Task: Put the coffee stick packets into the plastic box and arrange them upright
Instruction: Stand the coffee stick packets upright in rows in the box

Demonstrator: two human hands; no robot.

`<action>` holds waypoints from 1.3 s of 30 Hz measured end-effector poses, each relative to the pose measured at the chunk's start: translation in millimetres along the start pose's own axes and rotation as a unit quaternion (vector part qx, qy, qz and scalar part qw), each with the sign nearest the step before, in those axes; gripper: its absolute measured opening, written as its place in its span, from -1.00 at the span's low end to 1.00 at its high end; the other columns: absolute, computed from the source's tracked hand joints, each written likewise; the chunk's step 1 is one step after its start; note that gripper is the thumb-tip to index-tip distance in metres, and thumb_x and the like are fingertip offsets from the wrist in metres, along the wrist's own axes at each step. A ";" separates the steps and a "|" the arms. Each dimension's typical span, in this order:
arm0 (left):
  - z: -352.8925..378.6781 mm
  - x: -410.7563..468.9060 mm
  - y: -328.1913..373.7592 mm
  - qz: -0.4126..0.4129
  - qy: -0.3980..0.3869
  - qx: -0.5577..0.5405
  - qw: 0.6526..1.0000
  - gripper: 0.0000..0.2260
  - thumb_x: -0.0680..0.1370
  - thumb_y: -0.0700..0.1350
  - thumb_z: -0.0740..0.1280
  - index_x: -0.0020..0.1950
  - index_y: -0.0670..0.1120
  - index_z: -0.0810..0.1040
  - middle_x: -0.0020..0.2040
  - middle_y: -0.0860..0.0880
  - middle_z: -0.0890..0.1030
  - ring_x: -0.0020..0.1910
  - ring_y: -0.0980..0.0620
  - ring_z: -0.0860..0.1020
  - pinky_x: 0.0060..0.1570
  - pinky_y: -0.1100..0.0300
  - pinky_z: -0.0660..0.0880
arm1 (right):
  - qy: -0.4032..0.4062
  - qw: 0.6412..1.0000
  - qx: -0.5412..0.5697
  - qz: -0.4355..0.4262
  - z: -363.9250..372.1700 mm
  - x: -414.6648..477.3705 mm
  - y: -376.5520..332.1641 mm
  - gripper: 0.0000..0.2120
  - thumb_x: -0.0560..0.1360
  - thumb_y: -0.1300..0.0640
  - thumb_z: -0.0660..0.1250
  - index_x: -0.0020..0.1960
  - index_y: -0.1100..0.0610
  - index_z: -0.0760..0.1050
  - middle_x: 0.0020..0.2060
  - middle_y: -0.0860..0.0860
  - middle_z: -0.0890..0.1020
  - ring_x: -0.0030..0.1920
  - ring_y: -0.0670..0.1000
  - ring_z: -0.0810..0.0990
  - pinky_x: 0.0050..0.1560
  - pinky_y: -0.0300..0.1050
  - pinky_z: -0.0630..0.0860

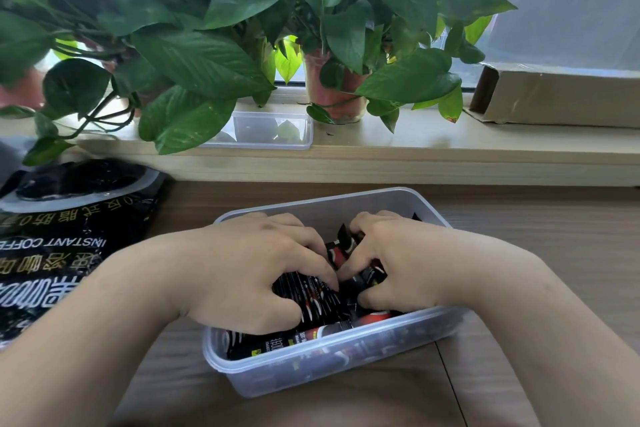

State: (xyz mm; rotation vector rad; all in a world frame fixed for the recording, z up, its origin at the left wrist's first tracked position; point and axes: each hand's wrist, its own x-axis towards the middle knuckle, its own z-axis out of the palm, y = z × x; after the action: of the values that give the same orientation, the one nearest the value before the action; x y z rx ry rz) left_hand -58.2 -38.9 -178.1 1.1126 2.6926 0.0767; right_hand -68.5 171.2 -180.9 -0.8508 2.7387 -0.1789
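A clear plastic box (pixel 322 366) stands on the wooden table in front of me. Several black-and-red coffee stick packets (pixel 317 300) fill it, some standing in a row, others lying flat along the near wall. Both my hands are inside the box. My left hand (pixel 252 267) grips a bundle of packets between fingers and thumb. My right hand (pixel 398 260) has its fingers curled round packets on the right side, and one packet sticks up between its fingers. The far part of the box's inside is hidden by my hands.
A large black instant-coffee bag (pixel 65 239) lies open at the left on the table. The box's clear lid (pixel 266 131) rests on the windowsill under potted plants (pixel 332 94). A cardboard box (pixel 561 97) sits on the sill at the right.
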 end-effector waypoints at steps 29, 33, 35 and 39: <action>-1.4 -4.9 1.8 0.009 0.017 -0.010 1.000 -0.38 0.38 0.07 0.20 0.45 0.41 0.28 0.46 0.35 0.32 0.43 0.40 0.15 0.44 0.35 0.15 | 0.331 0.918 0.201 0.078 -11.2 -11.7 -8.5 -0.85 0.42 0.07 0.46 -0.30 0.05 0.70 -0.50 -0.12 0.63 -0.50 -0.20 0.52 -0.46 -0.41 0.40; -0.6 -4.3 -0.9 0.009 0.044 -0.042 0.998 -0.41 0.41 0.03 0.20 0.43 0.39 0.34 0.49 0.35 0.30 0.44 0.41 0.17 0.47 0.32 0.14 | 0.396 0.862 0.300 0.100 -19.1 -14.0 -7.9 -0.87 0.41 0.06 0.50 -0.31 0.00 0.71 -0.45 -0.13 0.68 -0.42 -0.16 0.60 -0.41 -0.32 0.47; 2.6 -3.6 -3.4 -0.001 0.091 -0.082 0.993 -0.47 0.42 -0.01 0.22 0.38 0.34 0.44 0.42 0.36 0.38 0.39 0.43 0.25 0.42 0.36 0.21 | 0.414 0.836 0.343 0.111 -20.1 -14.5 -4.6 -0.87 0.41 0.06 0.51 -0.32 0.01 0.72 -0.44 -0.09 0.69 -0.41 -0.13 0.61 -0.38 -0.27 0.49; 4.7 -3.0 -4.0 -0.038 0.239 -0.197 0.950 -0.75 0.54 -0.11 0.32 0.13 0.13 0.68 0.08 0.25 0.67 0.11 0.28 0.60 0.14 0.19 0.53 | 0.421 0.793 0.427 0.108 -21.4 -15.3 -1.7 -0.85 0.42 0.11 0.52 -0.33 0.01 0.71 -0.45 -0.04 0.69 -0.43 -0.10 0.60 -0.29 -0.18 0.56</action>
State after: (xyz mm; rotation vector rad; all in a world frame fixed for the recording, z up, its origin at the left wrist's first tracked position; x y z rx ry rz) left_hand -57.8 -44.0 -182.6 0.9543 2.9216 0.9400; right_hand -61.7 179.3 -156.7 -0.1664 2.8419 -1.9694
